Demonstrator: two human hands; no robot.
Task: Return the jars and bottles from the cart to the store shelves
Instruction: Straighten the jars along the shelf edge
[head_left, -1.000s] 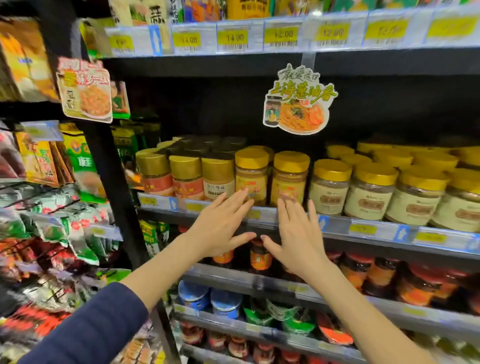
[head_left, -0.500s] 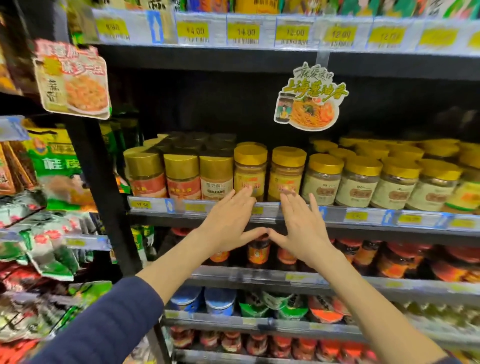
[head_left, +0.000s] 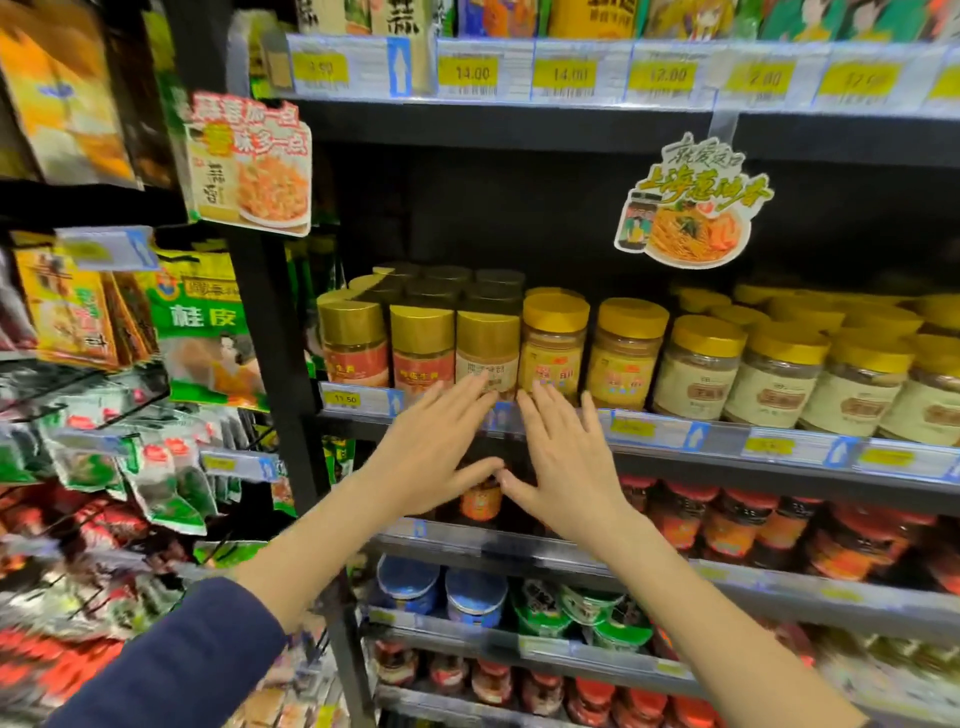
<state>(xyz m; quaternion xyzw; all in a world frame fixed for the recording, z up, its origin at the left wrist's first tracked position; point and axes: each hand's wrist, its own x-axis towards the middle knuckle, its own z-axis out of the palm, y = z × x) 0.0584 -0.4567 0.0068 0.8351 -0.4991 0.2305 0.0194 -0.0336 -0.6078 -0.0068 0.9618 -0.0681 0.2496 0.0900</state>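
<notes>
Head view is showing both hands held flat before the shelf (head_left: 810, 470): the left hand (head_left: 434, 457) is stretching straight, slightly spread fingers to the foot of a gold-lidded jar (head_left: 487, 353), and the right hand (head_left: 569, 462) is spreading its fingers under the yellow-lidded jar (head_left: 554, 345) just beside it. Both jars are standing upright in the front row, and the thumb tips are almost touching.

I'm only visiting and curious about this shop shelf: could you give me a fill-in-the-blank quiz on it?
1. The left hand and the right hand are open and hold ____.
2. The yellow price tag left of the hands reads ____.
3. The hanging sign above the jars pictures a bowl of ____.
Missing words: nothing; 11.50; noodles.
</notes>
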